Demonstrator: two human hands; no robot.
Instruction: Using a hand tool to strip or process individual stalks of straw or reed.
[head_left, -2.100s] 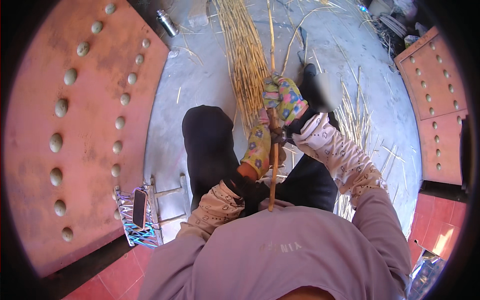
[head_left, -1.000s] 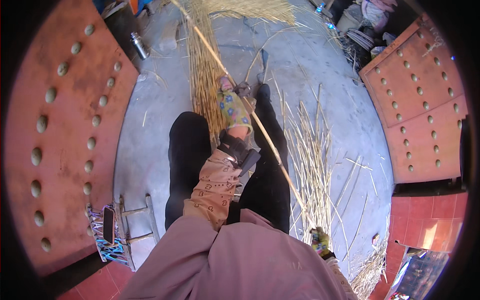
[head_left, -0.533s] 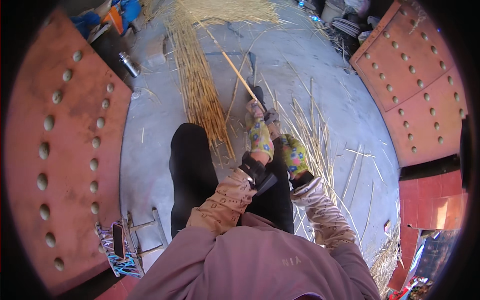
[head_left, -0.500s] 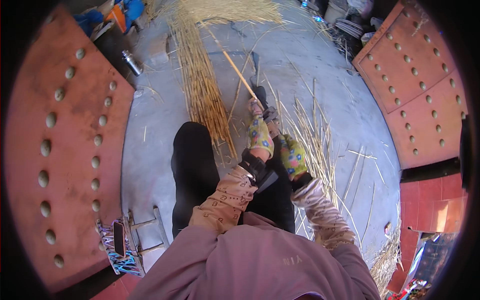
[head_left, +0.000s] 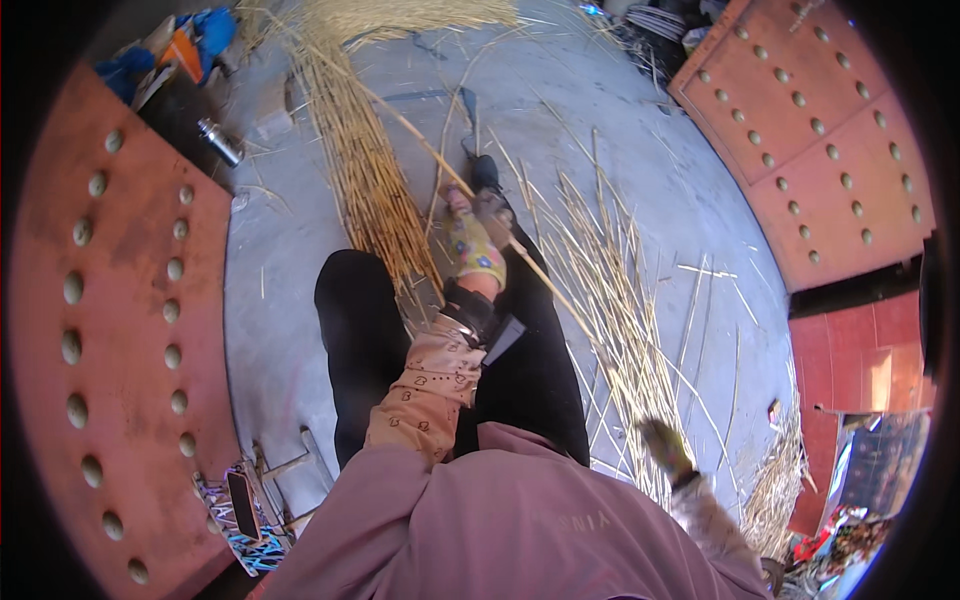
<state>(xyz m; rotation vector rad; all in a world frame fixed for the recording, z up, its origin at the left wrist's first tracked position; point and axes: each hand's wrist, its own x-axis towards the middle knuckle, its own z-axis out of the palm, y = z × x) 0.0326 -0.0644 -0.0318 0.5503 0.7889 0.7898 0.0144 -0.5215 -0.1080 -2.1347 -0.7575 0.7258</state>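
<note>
My left hand (head_left: 472, 240), in a yellow floral glove, is closed around a long pale reed stalk (head_left: 540, 272) in front of my knees. The stalk slants from the far left across my right leg toward the lower right. Beside the left fingers, a small grey-brown object (head_left: 494, 212) sits against that leg; blur hides its kind. My right hand (head_left: 666, 450), gloved too, is low on the right over loose pale stalks (head_left: 625, 300). Motion smears its fingers, and whether it grips the stalk's end is unclear. A bundle of browner stalks (head_left: 375, 190) lies left of my left hand.
Studded red door panels flank me on the left (head_left: 130, 330) and right (head_left: 810, 130). A metal flask (head_left: 220, 142) lies at the far left. Near my left side, a phone (head_left: 242, 503) rests on a woven stool (head_left: 258, 545). More straw (head_left: 420, 12) covers the far floor.
My right hand has left its place beside the left hand and swung down and right, toward the loose stalks. The stalk now extends past my left hand to the lower right. The view has shifted slightly.
</note>
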